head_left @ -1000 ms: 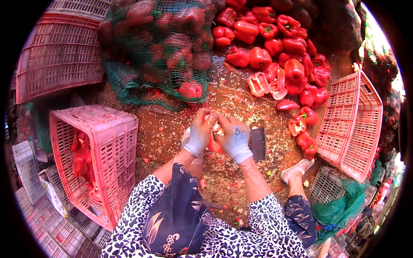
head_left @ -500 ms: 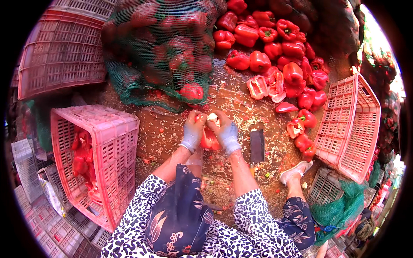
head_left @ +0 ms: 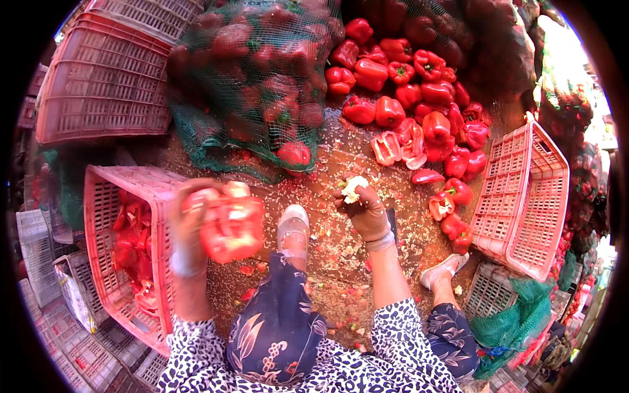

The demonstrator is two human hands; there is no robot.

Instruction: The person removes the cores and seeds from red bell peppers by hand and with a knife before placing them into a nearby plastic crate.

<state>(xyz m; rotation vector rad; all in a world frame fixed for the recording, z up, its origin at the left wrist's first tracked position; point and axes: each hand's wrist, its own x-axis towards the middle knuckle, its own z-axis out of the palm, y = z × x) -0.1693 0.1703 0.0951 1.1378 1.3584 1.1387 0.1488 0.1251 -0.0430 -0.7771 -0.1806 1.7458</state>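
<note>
Left hand [head_left: 189,223] curls around its load; the right hand [head_left: 369,215] pinches. Far left bulges a green mesh sack [head_left: 268,85]; near left, a pink plastic crate [head_left: 141,180] holds cut red pepper pieces [head_left: 131,252]. Right of that crate, gripped and blurred, is the left hand's opened red bell pepper [head_left: 234,229]. Between the right hand's fingers sits a whitish seed core [head_left: 354,187].
</note>
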